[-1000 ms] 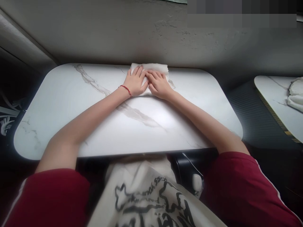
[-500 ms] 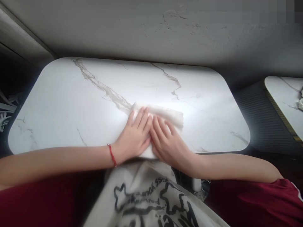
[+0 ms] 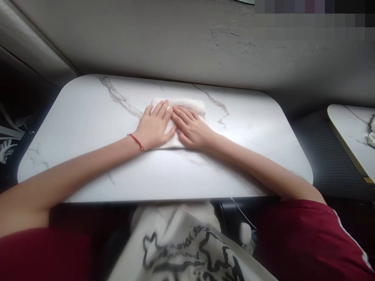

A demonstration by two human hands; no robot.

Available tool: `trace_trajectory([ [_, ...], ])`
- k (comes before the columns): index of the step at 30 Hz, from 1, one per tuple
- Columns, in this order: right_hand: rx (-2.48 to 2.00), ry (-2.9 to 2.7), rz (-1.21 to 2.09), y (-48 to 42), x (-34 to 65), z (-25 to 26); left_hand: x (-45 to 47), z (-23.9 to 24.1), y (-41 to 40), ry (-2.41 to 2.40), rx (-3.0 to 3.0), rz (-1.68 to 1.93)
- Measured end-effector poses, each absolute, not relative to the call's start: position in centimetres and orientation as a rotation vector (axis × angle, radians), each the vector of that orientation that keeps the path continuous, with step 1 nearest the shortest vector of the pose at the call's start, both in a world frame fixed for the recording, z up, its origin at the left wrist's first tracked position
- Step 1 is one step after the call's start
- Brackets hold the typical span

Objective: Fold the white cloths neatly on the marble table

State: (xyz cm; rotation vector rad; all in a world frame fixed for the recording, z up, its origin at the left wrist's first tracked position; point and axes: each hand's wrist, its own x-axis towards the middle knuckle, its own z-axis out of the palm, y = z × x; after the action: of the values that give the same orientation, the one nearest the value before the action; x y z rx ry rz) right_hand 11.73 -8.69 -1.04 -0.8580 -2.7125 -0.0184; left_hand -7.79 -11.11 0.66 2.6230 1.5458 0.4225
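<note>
A folded white cloth [image 3: 191,104] lies on the marble-patterned white table [image 3: 96,128], near its middle. My left hand [image 3: 155,124] rests flat on the cloth's left part, fingers stretched forward and thumb out to the right. On the right part, my right hand [image 3: 191,127] lies with its fingers extended and slanting to the left. The two hands nearly meet over the cloth and cover much of it. A red string bracelet [image 3: 136,142] circles my left wrist.
A grey wall [image 3: 164,43] with chipped paint runs along the table's far side. Another marble-patterned table [image 3: 348,125] stands at the right, with a frilly white item at its edge. White objects sit in the dark at the left. A light apron [image 3: 175,242] with black print hangs below.
Both hands and the cloth beneath them have slid forward, away from my body and slightly left. My arms are stretched further over the table.
</note>
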Motion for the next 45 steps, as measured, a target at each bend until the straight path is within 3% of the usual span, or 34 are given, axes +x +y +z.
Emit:
trace_trajectory([
  [20, -0.759, -2.727, 0.033, 4.4, 0.3, -1.8, -18.1, 0.6, -2.2, 1.819, 2.367, 0.505],
  [34, -0.64, -2.501, 0.157, 6.3, -0.5, -3.1, -17.8, 0.2, -1.1, 1.919, 2.263, 0.434],
  [45, -0.595, -2.637, 0.062, 7.4, -0.5, -3.5, -17.7, 0.6, -1.0, 1.957, 2.29, 0.45],
])
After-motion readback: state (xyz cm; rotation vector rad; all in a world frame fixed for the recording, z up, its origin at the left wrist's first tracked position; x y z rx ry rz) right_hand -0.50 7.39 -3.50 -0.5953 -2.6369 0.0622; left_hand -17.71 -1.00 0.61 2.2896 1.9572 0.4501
